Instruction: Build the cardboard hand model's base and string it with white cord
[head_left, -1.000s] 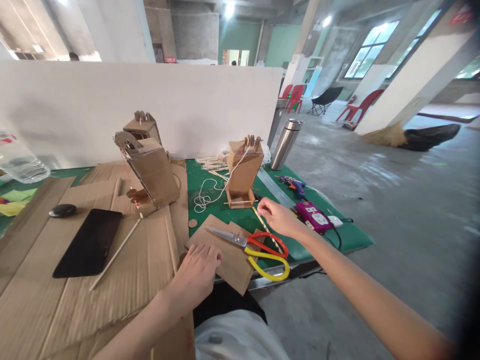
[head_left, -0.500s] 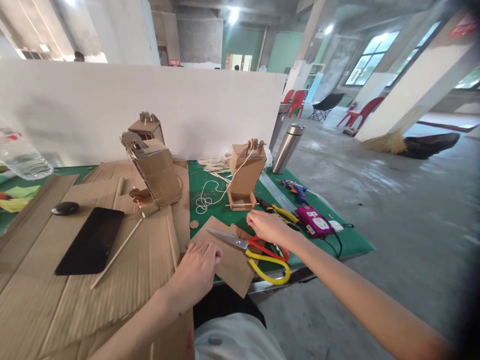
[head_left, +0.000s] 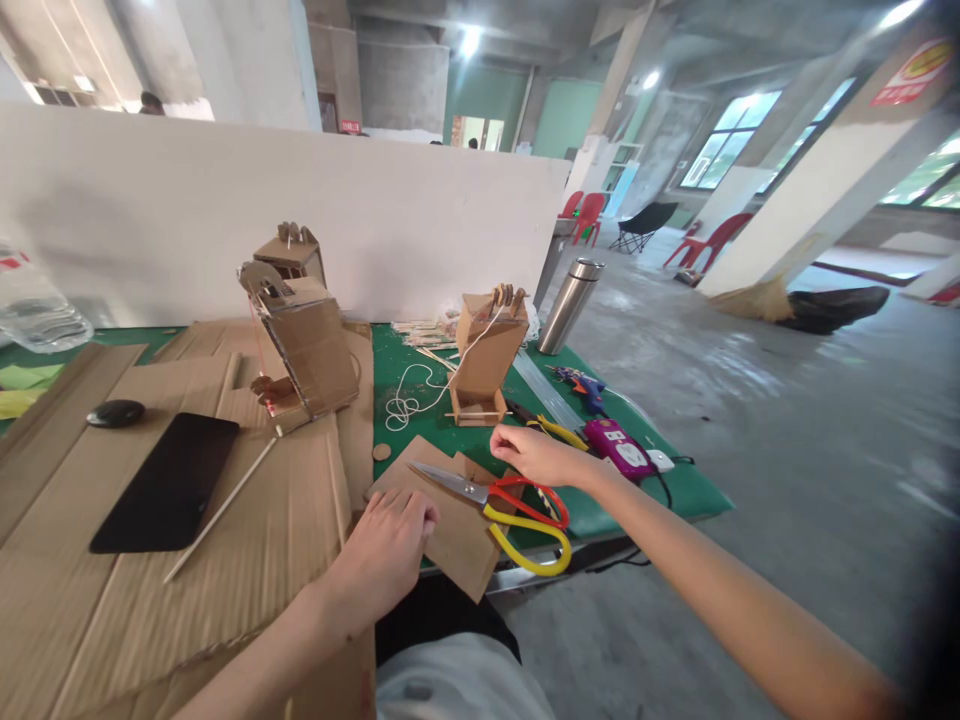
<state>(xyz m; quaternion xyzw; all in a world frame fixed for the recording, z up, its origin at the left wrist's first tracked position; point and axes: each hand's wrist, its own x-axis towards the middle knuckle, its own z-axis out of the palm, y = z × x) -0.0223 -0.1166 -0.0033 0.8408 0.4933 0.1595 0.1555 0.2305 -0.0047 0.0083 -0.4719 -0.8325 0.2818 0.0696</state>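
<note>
My left hand (head_left: pixel 394 540) rests with curled fingers at the near edge of a cardboard piece (head_left: pixel 461 548); nothing shows in it. My right hand (head_left: pixel 529 452) is closed in a loose fist above the table, just behind the scissors (head_left: pixel 466 490), and I see nothing in it. Those scissors, with one red and one yellow handle, lie with blades pointing left on the cardboard, between my hands. Beyond my right hand stands a cardboard model (head_left: pixel 486 350) with discs on top and a white string (head_left: pixel 409 403) trailing from it. Yellow-handled pliers (head_left: pixel 562 431) lie beside that hand.
On the left, cardboard sheets (head_left: pixel 67 600) hold a phone (head_left: pixel 169 482), a mouse (head_left: pixel 115 413), a thin stick (head_left: pixel 221 510) and another cardboard model (head_left: pixel 311 350). At right are a steel flask (head_left: pixel 570 308), a glue gun (head_left: pixel 587 388) and a purple power socket (head_left: pixel 619 448). A white partition (head_left: pixel 420 220) stands behind.
The view has shifted slightly, so the table things sit a little further left. Both hands keep nearly the same pose and place; nothing is picked up or let go.
</note>
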